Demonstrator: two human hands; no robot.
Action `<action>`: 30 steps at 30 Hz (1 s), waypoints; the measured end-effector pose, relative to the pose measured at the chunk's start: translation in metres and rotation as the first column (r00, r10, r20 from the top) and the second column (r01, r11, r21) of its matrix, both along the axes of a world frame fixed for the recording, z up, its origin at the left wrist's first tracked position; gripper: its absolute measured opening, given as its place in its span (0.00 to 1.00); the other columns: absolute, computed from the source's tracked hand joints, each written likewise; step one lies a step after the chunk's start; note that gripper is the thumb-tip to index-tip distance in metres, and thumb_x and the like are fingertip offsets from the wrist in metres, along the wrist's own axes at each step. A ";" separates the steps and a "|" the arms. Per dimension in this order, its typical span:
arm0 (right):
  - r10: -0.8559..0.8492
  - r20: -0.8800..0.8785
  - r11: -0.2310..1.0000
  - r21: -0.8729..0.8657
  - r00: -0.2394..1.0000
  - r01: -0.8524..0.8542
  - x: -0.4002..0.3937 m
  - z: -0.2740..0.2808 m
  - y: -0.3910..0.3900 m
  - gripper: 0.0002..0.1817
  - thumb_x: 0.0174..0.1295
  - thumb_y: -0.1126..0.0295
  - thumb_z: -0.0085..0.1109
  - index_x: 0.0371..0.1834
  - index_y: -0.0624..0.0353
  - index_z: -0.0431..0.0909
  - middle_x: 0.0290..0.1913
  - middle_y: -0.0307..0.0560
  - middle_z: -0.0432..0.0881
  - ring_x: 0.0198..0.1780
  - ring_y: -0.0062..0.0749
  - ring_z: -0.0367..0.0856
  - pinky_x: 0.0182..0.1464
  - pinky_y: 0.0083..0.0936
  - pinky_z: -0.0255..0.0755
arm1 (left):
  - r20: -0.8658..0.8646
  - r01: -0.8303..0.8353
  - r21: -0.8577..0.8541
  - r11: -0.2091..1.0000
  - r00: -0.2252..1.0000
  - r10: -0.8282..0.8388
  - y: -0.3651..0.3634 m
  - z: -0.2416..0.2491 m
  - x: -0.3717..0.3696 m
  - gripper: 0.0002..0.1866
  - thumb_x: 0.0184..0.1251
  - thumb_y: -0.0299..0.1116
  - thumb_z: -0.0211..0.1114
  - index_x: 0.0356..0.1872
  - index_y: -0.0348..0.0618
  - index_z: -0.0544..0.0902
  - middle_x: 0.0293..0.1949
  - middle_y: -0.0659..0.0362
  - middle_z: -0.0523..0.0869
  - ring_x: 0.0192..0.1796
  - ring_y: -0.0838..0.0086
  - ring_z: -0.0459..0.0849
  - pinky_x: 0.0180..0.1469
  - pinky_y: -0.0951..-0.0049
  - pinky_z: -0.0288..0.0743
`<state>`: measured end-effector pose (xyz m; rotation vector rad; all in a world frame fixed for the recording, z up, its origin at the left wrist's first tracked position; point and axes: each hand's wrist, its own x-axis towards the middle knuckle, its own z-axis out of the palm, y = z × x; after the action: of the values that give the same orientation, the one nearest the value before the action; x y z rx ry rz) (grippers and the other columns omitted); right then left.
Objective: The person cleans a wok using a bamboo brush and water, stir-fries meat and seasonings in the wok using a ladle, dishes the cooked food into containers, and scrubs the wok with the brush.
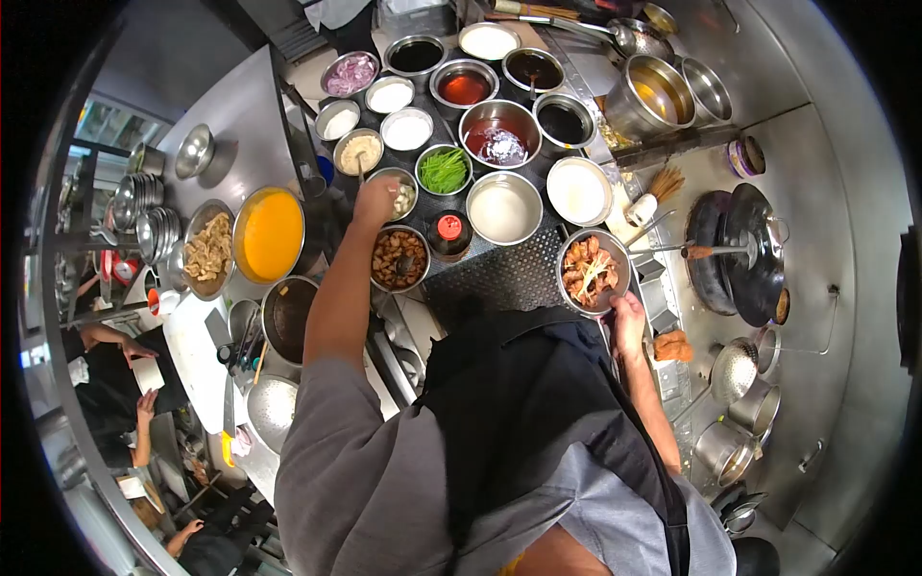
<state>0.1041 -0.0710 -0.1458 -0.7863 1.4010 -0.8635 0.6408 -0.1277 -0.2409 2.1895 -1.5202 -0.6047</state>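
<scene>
My right hand (629, 323) grips the rim of a metal bowl (621, 252) of brown meat pieces (588, 271) topped with pale yellow strips. My left hand (376, 200) reaches into a small metal bowl of whitish chopped pieces (404, 199). Its fingers are drawn together there, and what they pinch is hidden. Just below that hand sits a bowl of browned chunks (395, 261) with a spoon in it. Beside it stands a dark bottle with a red cap (449, 228). Green cut vegetables (444, 172) fill a bowl to the right of my left hand.
Bowls of sauces and white powders line the counter ahead, including a red sauce (499, 134) and a milky liquid (504, 209). On the left are a pot of orange liquid (270, 235) and a dark pot (290, 320). A wok (754, 254) stands right. Other people's hands (144, 408) show far left.
</scene>
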 end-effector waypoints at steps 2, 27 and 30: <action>0.004 0.016 1.000 0.012 1.000 -0.004 0.009 0.007 -0.004 0.10 0.64 0.71 0.51 0.41 0.65 0.80 0.30 0.43 0.85 0.23 0.22 0.79 0.25 0.19 0.72 | -0.204 -0.160 -0.034 0.987 0.967 0.150 0.010 0.019 -0.008 0.10 0.59 0.27 0.70 0.43 0.42 0.87 0.36 0.48 0.88 0.36 0.57 0.88 0.39 0.63 0.81; -0.597 -0.183 0.795 -0.263 0.781 0.547 -0.281 0.029 0.048 0.08 0.64 0.69 0.57 0.29 0.59 0.77 0.24 0.38 0.80 0.20 0.18 0.76 0.22 0.17 0.70 | 0.163 0.852 -0.316 0.417 0.482 -0.861 -0.135 0.177 -0.595 0.25 0.62 0.35 0.69 0.61 0.42 0.79 0.42 0.49 0.88 0.44 0.51 0.86 0.51 0.59 0.79; -0.598 -0.470 0.800 -0.289 0.650 0.526 -0.361 0.054 0.023 0.11 0.62 0.66 0.58 0.26 0.60 0.75 0.23 0.43 0.80 0.21 0.22 0.77 0.24 0.25 0.70 | 0.219 0.870 0.017 0.492 0.477 -0.851 -0.154 0.132 -0.640 0.29 0.65 0.34 0.63 0.69 0.45 0.71 0.48 0.44 0.86 0.49 0.44 0.84 0.56 0.50 0.77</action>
<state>-0.2568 -0.0477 -0.0916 -0.7215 2.1942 -1.2869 0.0008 -0.2820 -0.1088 1.2548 -2.7162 -0.5591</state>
